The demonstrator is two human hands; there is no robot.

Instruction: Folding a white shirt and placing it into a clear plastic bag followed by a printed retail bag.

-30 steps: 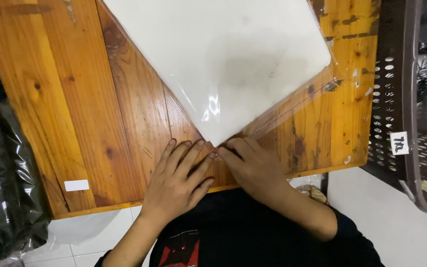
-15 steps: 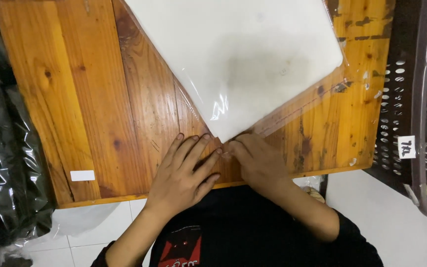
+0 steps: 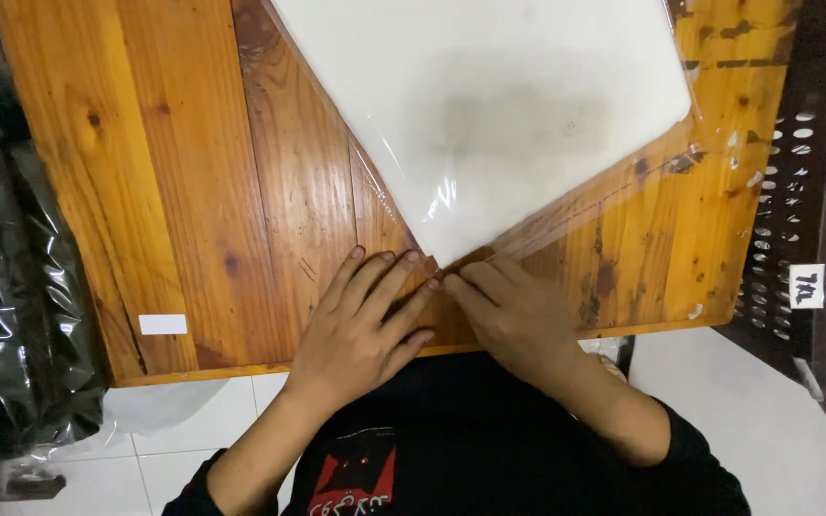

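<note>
Glossy clear plastic sleeve (image 3: 566, 205) wraps a matt white sheet (image 3: 489, 105) on a varnished, scuffed wooden table (image 3: 193, 182).

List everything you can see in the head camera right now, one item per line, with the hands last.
wooden table: one, orange-brown planks, fills the middle of the view.
white sheet: one, white, inside a clear plastic sleeve, lying at an angle on the table's upper right, corner pointing at the hands.
small label: one, white, near the table's front left edge.
plastic-wrapped bundle: one, dark and glossy, left of the table.
perforated basket: one, dark brown with a white tag, right of the table.
floor tiles: white, below the table.
dark shirt: one, black with a red print, bottom centre.
left hand: flat on the table, fingertips at the sleeve's corner.
right hand: flat, pressing the sleeve's corner.
</note>
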